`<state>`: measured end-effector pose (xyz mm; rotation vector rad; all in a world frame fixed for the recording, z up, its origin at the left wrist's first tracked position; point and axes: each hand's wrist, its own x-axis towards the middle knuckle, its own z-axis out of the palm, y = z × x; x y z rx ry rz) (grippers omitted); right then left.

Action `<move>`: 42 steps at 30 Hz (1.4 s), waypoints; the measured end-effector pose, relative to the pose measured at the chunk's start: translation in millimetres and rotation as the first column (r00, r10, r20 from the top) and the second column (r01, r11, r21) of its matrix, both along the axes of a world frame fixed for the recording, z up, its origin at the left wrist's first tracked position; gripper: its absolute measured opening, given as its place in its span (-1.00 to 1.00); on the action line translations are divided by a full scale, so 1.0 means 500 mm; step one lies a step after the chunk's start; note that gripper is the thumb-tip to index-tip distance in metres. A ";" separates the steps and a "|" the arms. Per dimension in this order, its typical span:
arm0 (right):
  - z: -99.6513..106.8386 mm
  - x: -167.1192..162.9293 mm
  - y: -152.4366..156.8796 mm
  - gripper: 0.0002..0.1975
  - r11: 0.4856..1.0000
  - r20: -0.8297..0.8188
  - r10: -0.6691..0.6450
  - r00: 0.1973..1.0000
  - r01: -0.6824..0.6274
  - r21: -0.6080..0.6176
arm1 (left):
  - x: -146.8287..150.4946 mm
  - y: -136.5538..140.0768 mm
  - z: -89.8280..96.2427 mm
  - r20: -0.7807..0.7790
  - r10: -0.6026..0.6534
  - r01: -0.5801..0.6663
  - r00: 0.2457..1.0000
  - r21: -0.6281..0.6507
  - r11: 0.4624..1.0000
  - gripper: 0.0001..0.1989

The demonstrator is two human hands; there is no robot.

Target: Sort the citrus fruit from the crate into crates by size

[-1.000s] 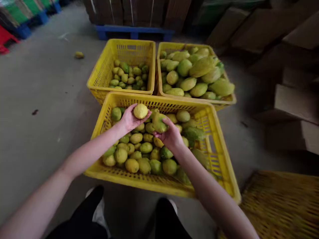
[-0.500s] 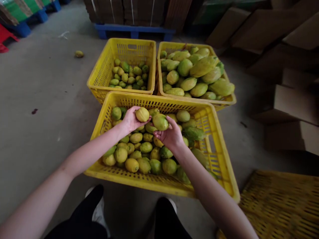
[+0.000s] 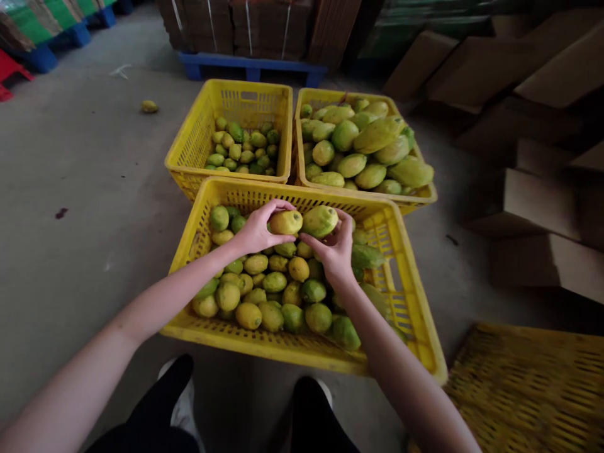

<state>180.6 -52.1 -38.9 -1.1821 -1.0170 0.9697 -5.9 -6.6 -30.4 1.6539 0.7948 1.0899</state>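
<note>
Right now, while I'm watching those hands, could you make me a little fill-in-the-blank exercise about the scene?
1. The left hand and right hand hold ____ held fruits in all.
2. Of the far left crate and the far right crate, the ____ one is fuller.
3. A lone fruit lies on the ____.
4. The pallet beyond the far crates is coloured ____.

Missing words: two; right; floor; blue.
</note>
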 end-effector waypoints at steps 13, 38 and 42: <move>0.011 -0.005 -0.006 -0.62 0.911 -0.479 0.228 0.848 -0.359 -0.202 | -0.010 0.021 0.017 0.500 0.394 0.226 0.771 -0.794 0.565 -0.69; 0.050 0.032 0.012 -0.69 0.935 -0.535 -0.204 0.820 0.001 -0.354 | -0.067 0.099 0.110 -0.195 -0.054 -0.127 0.979 -0.803 0.583 -0.69; 0.042 0.031 0.012 -0.72 0.911 -0.534 -0.243 0.810 0.002 -0.412 | -0.155 0.204 0.172 -0.215 0.304 -0.366 0.928 -0.672 0.643 -0.46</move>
